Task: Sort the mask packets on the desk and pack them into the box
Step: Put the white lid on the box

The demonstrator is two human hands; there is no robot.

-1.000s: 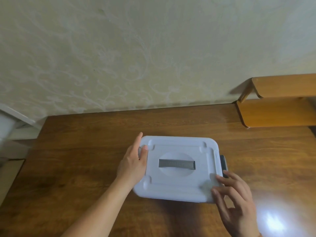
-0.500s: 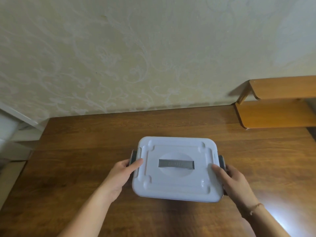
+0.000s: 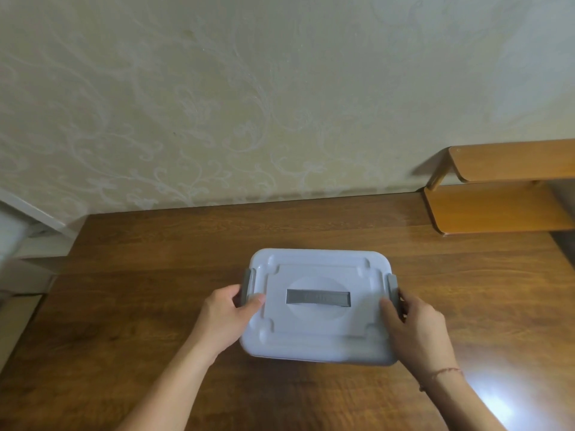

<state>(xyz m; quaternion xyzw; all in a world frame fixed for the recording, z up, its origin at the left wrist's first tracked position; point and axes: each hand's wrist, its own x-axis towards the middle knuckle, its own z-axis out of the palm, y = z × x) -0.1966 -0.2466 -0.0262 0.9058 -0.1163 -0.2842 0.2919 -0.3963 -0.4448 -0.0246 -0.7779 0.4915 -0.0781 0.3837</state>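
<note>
The white rectangular plastic box [image 3: 317,306] sits with its lid on in the middle of the brown wooden desk [image 3: 124,306], its long sides running left to right. A flat grey handle [image 3: 318,298] lies recessed in the lid's centre, and a grey clip latch stands at each short end, the left latch [image 3: 247,283] and the right latch [image 3: 392,287].

The left hand [image 3: 225,318] is at the left end, thumb pressed on the lid's edge, the other fingers curled around the latch. The right hand [image 3: 417,331] mirrors it at the right end, thumb on the lid, fingers wrapped behind the latch. Both are clamped on the clips rather than spread loose.

No mask packets show anywhere on the desk, so I judge they are already inside, or out of sight.

The box looks stiff and smooth, likely light even when filled, and a little slippery on its glossy lid. The latches seem the right place to work the lid; the centre handle would suit carrying.

Far right, against the pale patterned wall [image 3: 249,104], stands a small orange-toned wooden shelf [image 3: 504,209], well apart from the box.
</note>
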